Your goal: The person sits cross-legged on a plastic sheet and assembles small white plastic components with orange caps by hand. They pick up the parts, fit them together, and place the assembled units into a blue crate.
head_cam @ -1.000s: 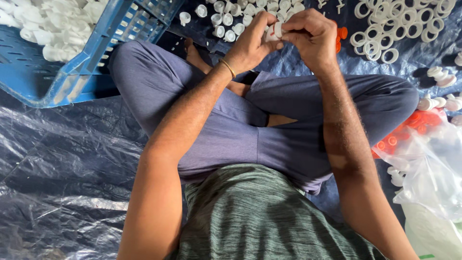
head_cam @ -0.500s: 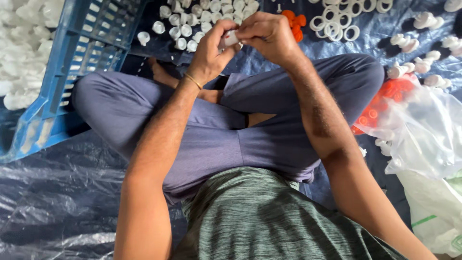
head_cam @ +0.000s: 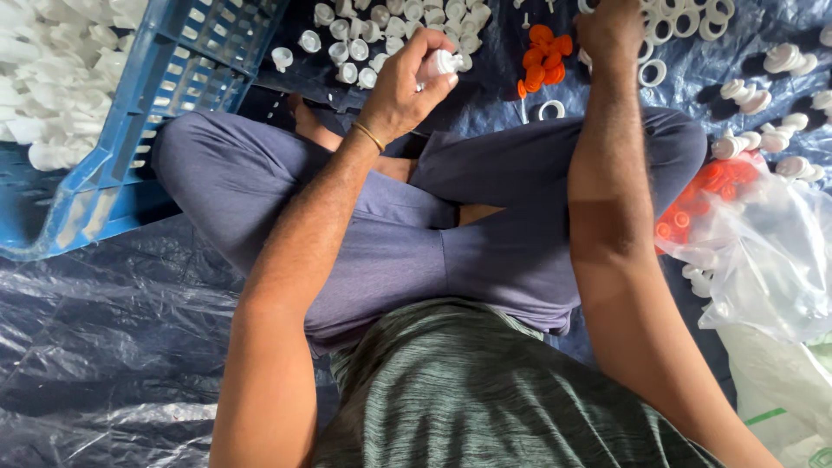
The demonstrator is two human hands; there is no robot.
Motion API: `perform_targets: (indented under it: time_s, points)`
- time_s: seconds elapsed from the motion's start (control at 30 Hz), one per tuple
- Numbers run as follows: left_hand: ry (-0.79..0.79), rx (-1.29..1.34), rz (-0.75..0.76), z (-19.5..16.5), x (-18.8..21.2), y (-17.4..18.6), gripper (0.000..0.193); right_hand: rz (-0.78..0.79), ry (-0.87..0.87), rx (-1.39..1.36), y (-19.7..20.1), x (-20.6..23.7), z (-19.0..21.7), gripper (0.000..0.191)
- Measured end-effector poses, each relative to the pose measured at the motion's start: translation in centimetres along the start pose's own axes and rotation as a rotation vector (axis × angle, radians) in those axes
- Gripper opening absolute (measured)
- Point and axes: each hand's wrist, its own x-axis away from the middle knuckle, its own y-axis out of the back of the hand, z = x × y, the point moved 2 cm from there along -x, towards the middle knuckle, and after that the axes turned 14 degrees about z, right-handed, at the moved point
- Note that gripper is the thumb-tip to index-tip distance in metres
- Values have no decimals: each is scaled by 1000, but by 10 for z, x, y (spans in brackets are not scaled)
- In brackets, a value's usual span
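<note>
I sit cross-legged on a dark plastic sheet. My left hand is closed around a small white plastic part, held above my knees. My right hand reaches forward to the pile of white rings at the top edge; its fingers are partly cut off by the frame, so I cannot tell what they hold. A small heap of orange caps lies between the two hands. One white ring lies loose just ahead of my legs.
A blue slatted crate full of white parts stands at the left. White cup-shaped pieces are spread ahead of me. At the right lie more white caps and a clear plastic bag over orange pieces.
The hands, joined on one white part before, have separated. My right hand has gone forward to the white rings while my left hand keeps the part.
</note>
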Motion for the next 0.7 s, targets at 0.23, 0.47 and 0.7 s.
perform_targets:
  time_s: [0.23,0.47,0.7]
  points:
    - [3,23,-30,2,6,4,39,115,-90,-142,4,9,32,24]
    - [-50,-3,-62,13,7,6,42,360,497,-836,32,70,103,21]
    - [-42,-22,31,25,6,-8,56,515,510,-782,22,114,147,46]
